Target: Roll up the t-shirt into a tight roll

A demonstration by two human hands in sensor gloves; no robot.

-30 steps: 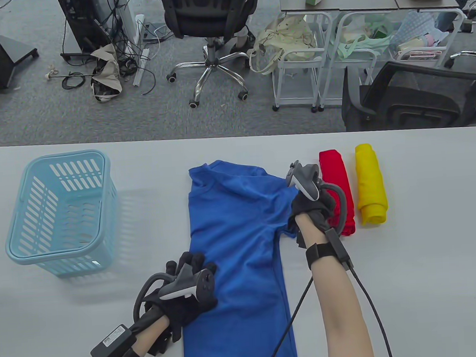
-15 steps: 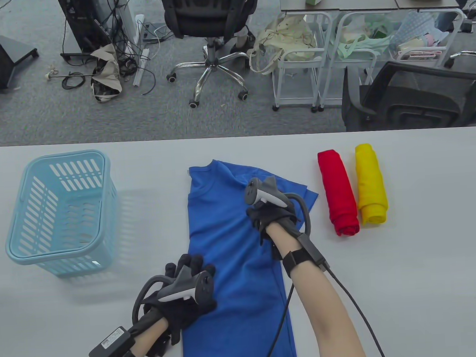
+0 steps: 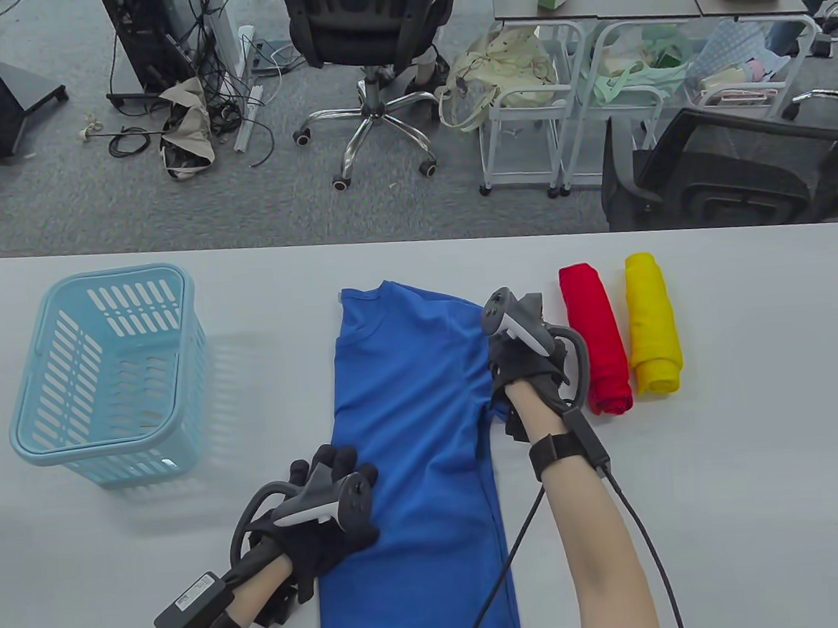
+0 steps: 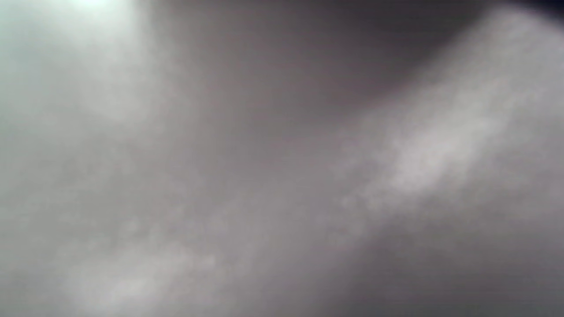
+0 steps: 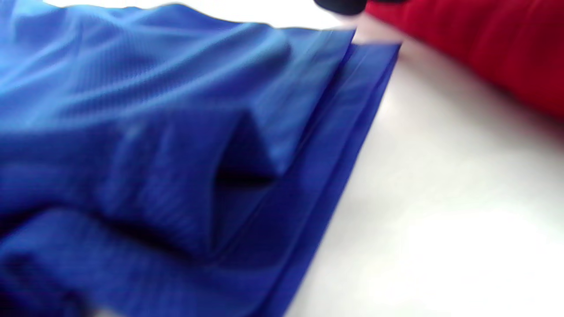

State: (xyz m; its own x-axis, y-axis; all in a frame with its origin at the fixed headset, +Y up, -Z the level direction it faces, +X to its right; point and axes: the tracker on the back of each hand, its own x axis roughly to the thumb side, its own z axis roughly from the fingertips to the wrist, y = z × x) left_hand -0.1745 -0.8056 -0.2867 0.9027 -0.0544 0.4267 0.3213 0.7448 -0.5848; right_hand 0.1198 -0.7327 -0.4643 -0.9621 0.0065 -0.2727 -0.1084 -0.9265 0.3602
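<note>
Here the blue t-shirt (image 3: 413, 429) lies lengthwise on the white table (image 3: 726, 493), collar toward 12 o'clock and hem running off the view's edge at 6 o'clock, already narrowed into a long strip. The left hand (image 3: 312, 529) rests flat on the cloth's edge at about 8 o'clock, fingers spread and straight, pinning it down without gripping. The right hand (image 3: 527, 367) sits at the shirt's shoulder edge at about 2 o'clock, just beside the red roll (image 3: 596, 337); whether its fingers are pinching the sleeve fold or merely pressing it I cannot tell, as the tracker hides them. The right wrist view shows the sleeve (image 5: 246, 145) doubled over, its layers not quite squared with the side edge. The step in hand looks like tidying that sleeve fold, and to do it well the fold should be drawn inward until its edge runs flush with the long side, then smoothed flat, so the strip has one even width. Rolling should start only once no ridge remains, with both hands keeping steady tension. A yellow roll (image 3: 653, 326) lies beyond the red one, and a pale blue basket (image 3: 47, 426) stands at 9 o'clock.
</note>
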